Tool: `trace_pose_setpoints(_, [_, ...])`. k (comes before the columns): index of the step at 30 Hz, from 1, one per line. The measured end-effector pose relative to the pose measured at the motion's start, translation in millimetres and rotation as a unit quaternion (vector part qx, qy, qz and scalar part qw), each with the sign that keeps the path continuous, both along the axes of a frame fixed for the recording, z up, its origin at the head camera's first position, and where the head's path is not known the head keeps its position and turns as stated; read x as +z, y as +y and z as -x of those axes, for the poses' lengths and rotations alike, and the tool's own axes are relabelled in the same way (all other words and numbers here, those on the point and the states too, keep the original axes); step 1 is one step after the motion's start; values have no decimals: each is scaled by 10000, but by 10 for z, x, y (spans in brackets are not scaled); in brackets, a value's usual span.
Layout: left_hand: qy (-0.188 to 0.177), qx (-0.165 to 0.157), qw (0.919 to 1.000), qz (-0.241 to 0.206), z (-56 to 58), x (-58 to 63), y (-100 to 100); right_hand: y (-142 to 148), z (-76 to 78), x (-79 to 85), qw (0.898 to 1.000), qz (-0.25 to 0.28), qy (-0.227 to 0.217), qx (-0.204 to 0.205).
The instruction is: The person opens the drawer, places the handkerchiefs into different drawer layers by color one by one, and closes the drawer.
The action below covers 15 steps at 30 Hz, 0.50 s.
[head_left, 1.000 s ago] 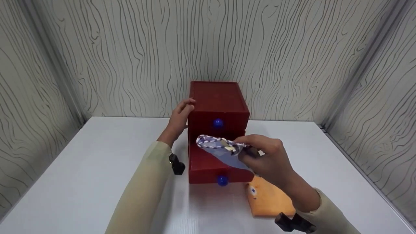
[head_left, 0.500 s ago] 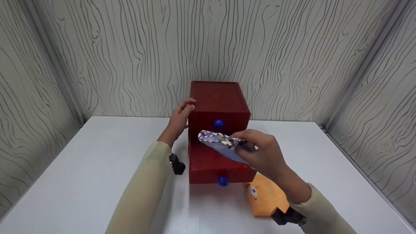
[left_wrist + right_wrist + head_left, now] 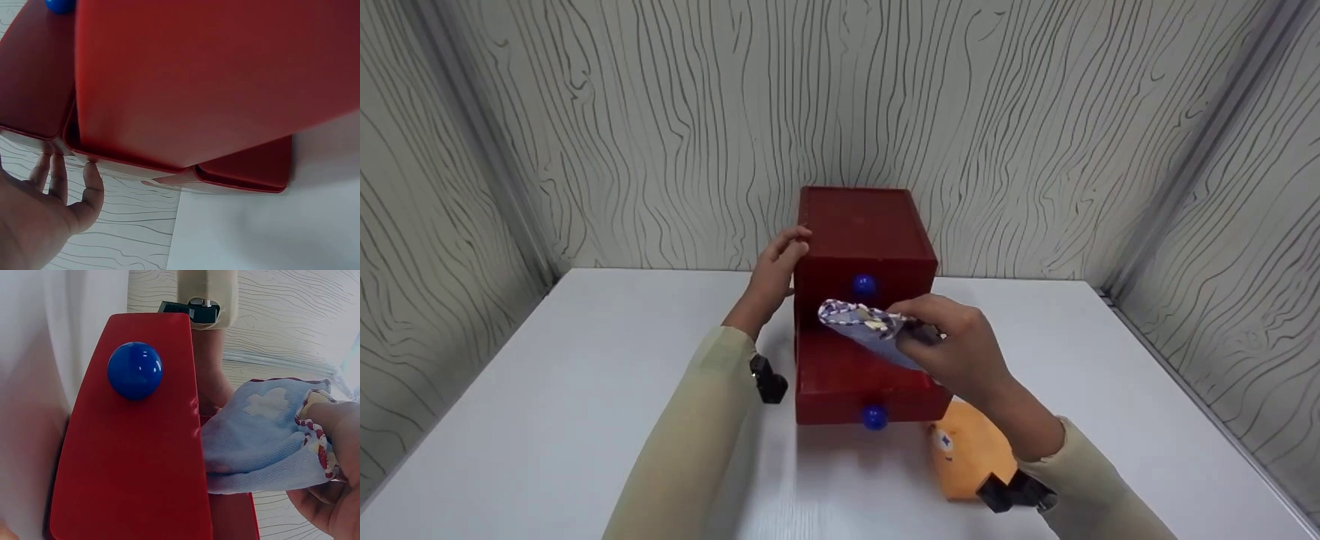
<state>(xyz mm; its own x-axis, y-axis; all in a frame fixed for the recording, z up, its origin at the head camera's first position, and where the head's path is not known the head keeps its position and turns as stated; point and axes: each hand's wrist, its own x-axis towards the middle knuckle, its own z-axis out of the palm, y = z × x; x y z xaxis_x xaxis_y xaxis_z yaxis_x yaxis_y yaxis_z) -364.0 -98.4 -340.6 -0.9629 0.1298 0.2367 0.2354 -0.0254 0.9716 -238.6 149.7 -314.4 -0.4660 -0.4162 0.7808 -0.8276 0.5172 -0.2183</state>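
Observation:
A red drawer cabinet (image 3: pixel 859 225) stands at the middle of the table, its upper drawer closed. The drawer (image 3: pixel 840 406) below is pulled out, with a blue knob (image 3: pixel 874 417) on its front. My left hand (image 3: pixel 771 281) rests against the cabinet's left side, fingertips at the top edge; in the left wrist view, fingers and thumb touch that side. Over the pulled-out drawer, my right hand (image 3: pixel 960 341) pinches a folded light-blue towel (image 3: pixel 253 433) by its braided edge. The towel's lower end dips behind the drawer front in the right wrist view and is hidden there.
An orange folded cloth (image 3: pixel 971 454) with an eye-like mark lies on the white table (image 3: pixel 622 360), right of the drawer and partly under the right wrist. A wood-grain-patterned wall (image 3: pixel 682 135) rises behind the cabinet, with side walls left and right.
My right hand has moved slightly left and farther over the drawer with the towel. More of the drawer's right front corner shows. The left hand has stayed in place.

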Motion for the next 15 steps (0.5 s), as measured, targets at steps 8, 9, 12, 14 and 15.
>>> trace_pose_setpoints(8, [11,-53,10000,-19,5,-6,-8,-22,20,-34,9991,-122,-345,-237])
trace_pose_setpoints(9, [11,-55,10000,-30,6,-5,-9,-26,22,-38,9988,-143,-378,-266])
trace_pose_setpoints(12, [19,-63,10000,-55,8,-4,-11,-38,29,-50,9980,-229,-458,-364])
trace_pose_setpoints(14, [23,-70,10000,-7,5,-6,-13,-44,34,-60,9975,-280,-471,-437])
trace_pose_setpoints(15, [26,-74,10000,17,3,-7,-13,-46,37,-65,9973,-303,-471,-466])
